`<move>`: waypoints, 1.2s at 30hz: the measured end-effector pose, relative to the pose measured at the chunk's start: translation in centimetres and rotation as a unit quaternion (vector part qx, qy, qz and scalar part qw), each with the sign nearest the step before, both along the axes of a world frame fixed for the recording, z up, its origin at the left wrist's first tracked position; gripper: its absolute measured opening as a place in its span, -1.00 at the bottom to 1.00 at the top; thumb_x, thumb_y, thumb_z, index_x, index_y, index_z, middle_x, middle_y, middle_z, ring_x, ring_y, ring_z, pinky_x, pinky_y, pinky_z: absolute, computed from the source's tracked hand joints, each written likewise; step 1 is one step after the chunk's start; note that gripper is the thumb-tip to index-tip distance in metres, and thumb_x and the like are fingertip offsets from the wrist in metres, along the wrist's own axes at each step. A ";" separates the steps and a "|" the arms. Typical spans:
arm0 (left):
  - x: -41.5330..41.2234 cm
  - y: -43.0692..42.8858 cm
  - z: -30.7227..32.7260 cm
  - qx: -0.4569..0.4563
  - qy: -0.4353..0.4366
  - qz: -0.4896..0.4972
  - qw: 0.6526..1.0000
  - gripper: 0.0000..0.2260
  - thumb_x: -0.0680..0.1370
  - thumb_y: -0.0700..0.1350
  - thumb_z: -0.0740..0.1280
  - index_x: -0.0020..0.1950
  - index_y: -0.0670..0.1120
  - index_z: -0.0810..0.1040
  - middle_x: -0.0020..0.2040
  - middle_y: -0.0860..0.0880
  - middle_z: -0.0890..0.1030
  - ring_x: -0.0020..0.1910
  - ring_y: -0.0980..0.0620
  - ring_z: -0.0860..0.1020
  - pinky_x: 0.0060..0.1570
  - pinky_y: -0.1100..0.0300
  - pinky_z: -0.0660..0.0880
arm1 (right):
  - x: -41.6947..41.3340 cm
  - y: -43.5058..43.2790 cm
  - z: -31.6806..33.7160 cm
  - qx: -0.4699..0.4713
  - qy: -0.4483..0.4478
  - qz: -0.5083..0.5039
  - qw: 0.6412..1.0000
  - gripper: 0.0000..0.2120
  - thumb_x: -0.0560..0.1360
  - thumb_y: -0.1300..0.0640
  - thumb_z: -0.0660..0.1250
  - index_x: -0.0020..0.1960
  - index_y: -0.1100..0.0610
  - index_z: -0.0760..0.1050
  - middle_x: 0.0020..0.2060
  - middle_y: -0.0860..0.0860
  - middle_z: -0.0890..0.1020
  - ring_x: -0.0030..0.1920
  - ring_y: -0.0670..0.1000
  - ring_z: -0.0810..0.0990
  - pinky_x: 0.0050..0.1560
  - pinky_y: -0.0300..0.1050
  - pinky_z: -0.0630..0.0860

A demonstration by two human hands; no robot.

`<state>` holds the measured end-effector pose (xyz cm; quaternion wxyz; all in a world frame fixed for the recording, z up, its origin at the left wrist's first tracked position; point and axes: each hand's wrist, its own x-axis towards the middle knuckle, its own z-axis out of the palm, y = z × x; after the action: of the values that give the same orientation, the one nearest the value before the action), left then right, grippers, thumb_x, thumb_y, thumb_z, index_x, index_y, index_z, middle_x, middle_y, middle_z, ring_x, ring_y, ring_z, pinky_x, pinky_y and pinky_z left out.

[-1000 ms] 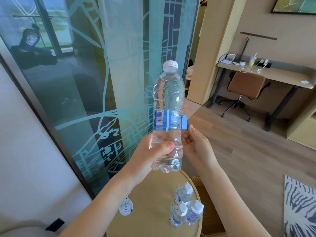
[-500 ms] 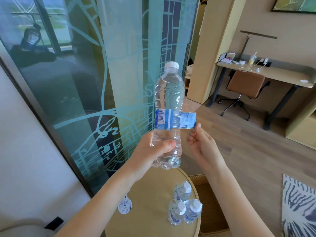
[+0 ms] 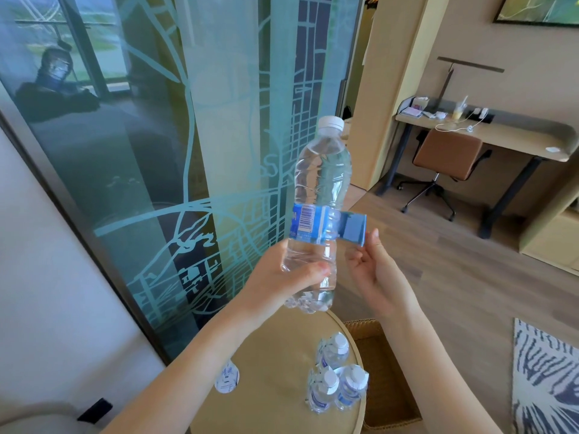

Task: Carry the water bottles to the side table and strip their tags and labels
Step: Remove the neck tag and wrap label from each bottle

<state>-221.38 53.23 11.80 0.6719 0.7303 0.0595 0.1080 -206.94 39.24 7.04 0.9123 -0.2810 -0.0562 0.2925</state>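
**Bottle label half peeled, held above the side table**

Bottle [image 3: 319,195] in hand, upright over the round side table [image 3: 269,386], cap up. Farthest left on the tabletop lies a loose white tag [image 3: 226,381]. My left hand [image 3: 282,277] wraps the bottle's lower body firmly, thumb across the front. Its blue label [image 3: 316,225] still clings on the barcode side, while the freed end sticks out to the right as a flap. My right hand [image 3: 372,267] is loosely curled just under that flap; a fingertip meets its lower corner, but I cannot tell whether I am truly pinching it. Below, three more bottles [image 3: 335,380] wait clustered near the table's right edge, labels on.

I judge I am mid-strip on this one. Next I need a sure pinch on the flap, then a steady pull around the bottle while my left hand keeps it from turning.
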 end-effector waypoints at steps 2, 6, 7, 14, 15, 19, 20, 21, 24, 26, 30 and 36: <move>0.0 0.3 -0.1 -0.014 -0.003 0.001 1.000 -0.68 0.26 0.16 0.44 -0.01 0.16 0.66 -0.12 0.11 0.72 -0.13 0.16 0.68 -0.24 0.36 0.52 | 0.5 -0.7 -0.2 0.021 0.022 -0.011 0.999 -0.81 0.50 0.08 0.36 -0.04 0.21 0.55 -0.25 0.01 0.53 -0.35 -0.12 0.51 -0.30 -0.29 0.52; 0.0 0.9 -0.2 -0.022 -0.004 0.009 1.000 -0.65 0.26 0.18 0.43 0.02 0.18 0.65 -0.08 0.08 0.72 -0.06 0.09 0.69 -0.14 0.27 0.55 | 2.0 -1.6 2.7 -0.159 -0.159 -0.099 0.969 -0.78 0.56 -0.02 0.37 -0.10 0.13 0.63 -0.24 -0.05 0.59 -0.24 -0.09 0.52 -0.16 -0.23 0.52; 0.0 1.0 -0.2 -0.019 -0.004 0.008 1.000 -0.59 0.26 0.18 0.43 0.08 0.11 0.64 -0.06 0.06 0.72 -0.04 0.05 0.69 -0.10 0.21 0.55 | 2.2 -1.7 4.3 -0.220 -0.215 -0.136 0.942 -0.77 0.57 -0.06 0.39 -0.09 0.08 0.68 -0.23 -0.08 0.64 -0.22 -0.09 0.56 -0.11 -0.23 0.52; 0.0 0.6 -1.0 -0.011 -0.001 0.003 1.000 -0.49 0.25 0.19 0.45 0.14 0.03 0.61 0.01 0.08 0.72 0.04 0.11 0.69 -0.08 0.28 0.59 | 1.3 0.7 11.9 -0.284 -0.394 -0.001 0.874 -0.23 0.24 -0.48 0.46 0.25 0.03 0.58 0.14 0.05 0.72 0.19 0.04 0.69 0.28 -0.05 0.57; 0.1 0.5 -1.2 -0.011 0.002 0.004 1.000 -0.50 0.24 0.20 0.45 0.14 0.05 0.62 0.03 0.07 0.72 0.05 0.09 0.68 -0.05 0.24 0.60 | 1.0 1.3 12.0 -0.288 -0.401 0.041 0.869 -0.19 0.23 -0.48 0.46 0.27 0.05 0.56 0.16 0.07 0.72 0.21 0.07 0.68 0.30 0.02 0.55; 0.1 0.3 -1.5 -0.015 0.009 0.008 1.000 -0.46 0.23 0.20 0.45 0.15 0.03 0.63 0.06 0.00 0.71 0.08 0.03 0.67 0.11 0.07 0.60 | 0.5 2.6 11.8 -0.260 -0.391 0.110 0.876 -0.22 0.31 -0.33 0.52 0.30 0.20 0.55 0.14 0.18 0.70 0.17 0.22 0.69 0.22 0.18 0.58; 0.1 0.3 -1.7 -0.017 0.010 0.006 1.000 -0.45 0.22 0.21 0.45 0.16 0.02 0.62 0.06 0.00 0.71 0.08 0.04 0.67 0.09 0.09 0.61 | 0.6 2.6 11.8 -0.253 -0.384 0.112 0.881 -0.26 0.33 -0.27 0.54 0.29 0.23 0.55 0.14 0.20 0.70 0.16 0.25 0.69 0.21 0.20 0.58; 0.1 0.3 -1.8 -0.017 0.013 0.006 1.000 -0.44 0.22 0.22 0.45 0.16 0.04 0.61 0.07 0.02 0.70 0.08 0.07 0.67 0.06 0.13 0.60 | 0.6 2.6 11.7 -0.251 -0.379 0.110 0.884 -0.31 0.36 -0.21 0.55 0.29 0.25 0.55 0.14 0.21 0.70 0.15 0.27 0.69 0.20 0.22 0.58; 0.1 0.4 -2.1 -0.013 0.029 -0.001 0.999 -0.44 0.22 0.24 0.44 0.16 0.06 0.59 0.06 0.06 0.68 0.05 0.11 0.67 0.05 0.15 0.59 | 0.5 2.5 11.2 -0.253 -0.370 0.086 0.890 -0.44 0.40 -0.12 0.56 0.21 0.26 0.61 0.10 0.23 0.71 0.09 0.29 0.71 0.15 0.21 0.62; 0.1 0.5 -2.0 0.002 0.030 -0.008 1.000 -0.46 0.25 0.22 0.45 0.15 0.00 0.62 0.02 0.03 0.70 0.04 0.07 0.67 0.10 0.08 0.59 | 0.4 2.5 10.7 -0.246 -0.357 0.063 0.899 -0.44 0.36 -0.13 0.58 0.15 0.27 0.65 0.07 0.25 0.72 0.09 0.28 0.71 0.17 0.23 0.62; 0.0 0.7 -2.0 0.018 0.034 -0.036 0.999 -0.48 0.27 0.28 0.47 0.16 0.09 0.62 0.06 0.04 0.70 0.08 0.06 0.67 0.12 0.05 0.57 | -0.2 2.4 10.3 -0.229 -0.337 0.030 0.913 -0.54 0.38 -0.06 0.54 0.10 0.28 0.67 0.03 0.25 0.72 0.06 0.27 0.72 0.13 0.24 0.62; -0.2 1.0 -1.9 -0.098 0.038 -0.088 0.991 -0.63 0.33 0.23 0.52 0.09 0.16 0.68 0.11 -0.02 0.71 0.13 -0.06 0.67 0.04 0.07 0.62 | -0.8 1.6 10.8 -0.204 -0.344 0.054 0.915 -0.53 0.44 -0.01 0.50 0.20 0.30 0.61 0.11 0.25 0.70 0.10 0.29 0.70 0.06 0.18 0.63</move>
<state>-221.55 54.21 9.93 0.7446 0.6667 0.0306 0.0144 -207.76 40.85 17.82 0.7425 -0.5407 -0.3206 0.2316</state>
